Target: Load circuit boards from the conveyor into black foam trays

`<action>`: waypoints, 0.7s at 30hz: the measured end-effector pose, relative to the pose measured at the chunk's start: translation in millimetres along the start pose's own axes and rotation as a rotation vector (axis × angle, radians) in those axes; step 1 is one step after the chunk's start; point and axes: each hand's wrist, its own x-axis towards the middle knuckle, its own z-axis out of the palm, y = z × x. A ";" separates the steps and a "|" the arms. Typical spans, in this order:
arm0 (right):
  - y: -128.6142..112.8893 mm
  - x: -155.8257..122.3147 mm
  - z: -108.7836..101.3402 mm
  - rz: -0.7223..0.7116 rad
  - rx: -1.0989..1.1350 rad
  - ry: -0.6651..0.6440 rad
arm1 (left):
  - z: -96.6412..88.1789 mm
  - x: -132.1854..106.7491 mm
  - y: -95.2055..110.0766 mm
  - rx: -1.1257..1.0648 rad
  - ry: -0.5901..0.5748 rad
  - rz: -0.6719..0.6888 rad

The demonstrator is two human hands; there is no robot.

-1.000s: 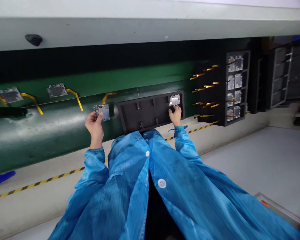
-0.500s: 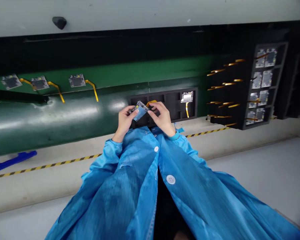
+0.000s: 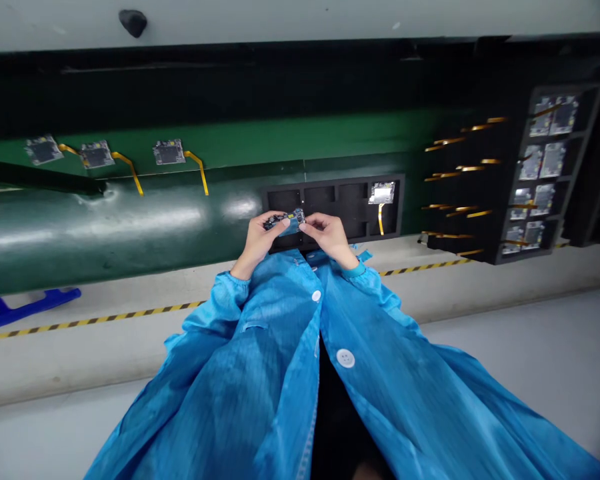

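Note:
Between my two hands is a small circuit board [image 3: 294, 219] with a blue patch on its lower part, tilted over the near left end of a black compartment tray [image 3: 320, 192]. My left hand [image 3: 261, 239] is closed on the board's left side, thumb on its face. At the right edge, my right hand [image 3: 329, 235] pinches the board with thumb and fingers. The orange ribbon that belongs to it is hidden now. In the tray's right compartment lies another circuit board [image 3: 382, 193] with a yellow ribbon cable [image 3: 381, 220] hanging toward me.
Several boards with ribbon cables, one a circuit board [image 3: 169, 152], lie on the green mat [image 3: 260, 143] to the left. At right stands a stack of black trays [image 3: 500, 193] with boards on top and ribbons sticking out. A dark bar [image 3: 40, 179] crosses the left side.
The board in my hands has tipped flatter, its blue face showing less. My right hand has moved from the orange ribbon to the board's edge. The camera view has shifted slightly.

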 end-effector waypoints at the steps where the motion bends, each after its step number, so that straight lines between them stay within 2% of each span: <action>1: -0.4 -0.1 0.0 0.017 0.029 0.004 | 1.7 0.4 -2.4 -0.044 0.002 0.000; 5: -1.6 -0.4 -2.0 0.075 0.114 0.031 | 4.1 1.7 -11.1 -0.236 -0.048 -0.095; 11: 2.3 3.1 -9.4 0.101 0.152 0.047 | 11.0 0.1 -15.2 -0.098 -0.216 -0.182; 15: 5.9 5.2 -15.3 0.103 0.178 0.022 | 17.3 4.4 -15.6 -0.067 -0.195 -0.145; 21: 10.6 5.7 -23.3 0.094 0.172 0.102 | 21.5 12.4 -19.5 0.015 -0.240 -0.085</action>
